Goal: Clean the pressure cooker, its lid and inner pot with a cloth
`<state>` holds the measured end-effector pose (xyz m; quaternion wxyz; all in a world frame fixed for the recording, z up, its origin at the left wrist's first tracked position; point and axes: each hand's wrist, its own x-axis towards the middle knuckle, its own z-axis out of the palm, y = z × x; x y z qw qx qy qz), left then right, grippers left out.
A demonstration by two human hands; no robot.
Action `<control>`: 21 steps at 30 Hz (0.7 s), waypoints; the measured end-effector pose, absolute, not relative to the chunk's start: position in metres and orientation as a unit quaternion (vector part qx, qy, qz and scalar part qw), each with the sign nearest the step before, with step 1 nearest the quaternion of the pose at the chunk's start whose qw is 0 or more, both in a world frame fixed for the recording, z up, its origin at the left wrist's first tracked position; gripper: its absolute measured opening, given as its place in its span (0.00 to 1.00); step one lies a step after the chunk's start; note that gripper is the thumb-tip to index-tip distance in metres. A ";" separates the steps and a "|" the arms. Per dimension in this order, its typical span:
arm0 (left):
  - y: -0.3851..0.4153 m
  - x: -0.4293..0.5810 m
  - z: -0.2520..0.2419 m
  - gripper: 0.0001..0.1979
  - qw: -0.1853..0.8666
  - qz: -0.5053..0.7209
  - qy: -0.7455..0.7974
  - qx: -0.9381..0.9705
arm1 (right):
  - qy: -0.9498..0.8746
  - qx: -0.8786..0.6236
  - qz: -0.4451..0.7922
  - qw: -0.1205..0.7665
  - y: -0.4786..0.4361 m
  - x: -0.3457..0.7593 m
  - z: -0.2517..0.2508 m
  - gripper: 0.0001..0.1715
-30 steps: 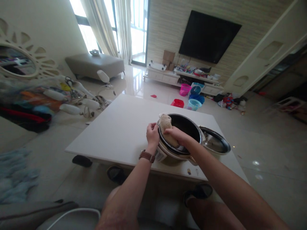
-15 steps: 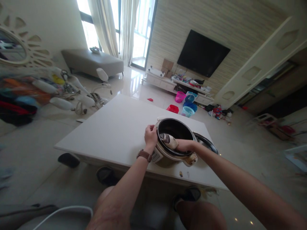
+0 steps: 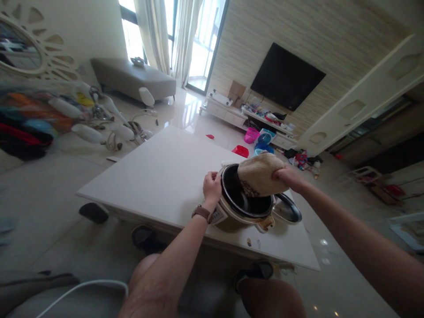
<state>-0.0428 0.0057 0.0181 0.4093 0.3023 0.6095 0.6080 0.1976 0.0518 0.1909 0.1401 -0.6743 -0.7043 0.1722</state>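
A pressure cooker [image 3: 228,221] with a dark inner pot [image 3: 247,204] stands uncovered near the front edge of the white table [image 3: 159,176]. My left hand [image 3: 212,187], with a brown watch on its wrist, is closed on the cooker's left rim. In my right hand [image 3: 289,177] is a beige cloth [image 3: 261,174] with a dark pattern along its lower edge. The cloth hangs over the pot's opening and hides part of its far rim. The cooker's lid [image 3: 287,208] lies to the right, close behind the cooker.
Two small items [image 3: 249,242] lie by the table's front edge. Beyond the table, a red basin [image 3: 240,151] and a pink basket [image 3: 251,135] stand on the floor. A lamp with several white shades [image 3: 88,133] is at the left. Black slippers [image 3: 145,238] are below.
My right hand has come up out of the pot with the cloth, which now spreads open above the rim. My left hand stays on the cooker's rim.
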 end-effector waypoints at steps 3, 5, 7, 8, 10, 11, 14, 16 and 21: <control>0.006 -0.043 0.018 0.07 0.410 0.599 0.613 0.312 | -0.722 -0.671 0.128 0.107 0.051 0.177 0.173 0.21; 0.006 -0.043 0.019 0.07 0.408 0.593 0.618 0.315 | -0.756 -0.638 0.135 0.054 0.048 0.159 0.146 0.20; 0.005 -0.043 0.020 0.07 0.407 0.588 0.624 0.315 | -0.764 -0.625 0.160 0.032 0.046 0.141 0.114 0.22; 0.005 -0.044 0.020 0.07 0.407 0.586 0.625 0.315 | -0.768 -0.609 0.196 0.016 0.045 0.132 0.098 0.25; 0.004 -0.044 0.021 0.07 0.407 0.585 0.625 0.317 | -0.766 -0.582 0.272 0.002 0.044 0.119 0.070 0.28; 0.004 -0.044 0.021 0.07 0.407 0.585 0.625 0.318 | -0.761 -0.577 0.296 -0.004 0.044 0.114 0.060 0.29; 0.005 -0.044 0.021 0.07 0.406 0.584 0.627 0.318 | -0.747 -0.566 0.349 -0.010 0.039 0.107 0.049 0.31; 0.006 -0.043 0.021 0.07 0.407 0.585 0.628 0.314 | -0.737 -0.551 0.391 -0.015 0.035 0.109 0.055 0.30; 0.006 -0.043 0.020 0.06 0.404 0.585 0.630 0.312 | -0.702 -0.545 0.449 -0.089 0.024 0.125 0.075 0.18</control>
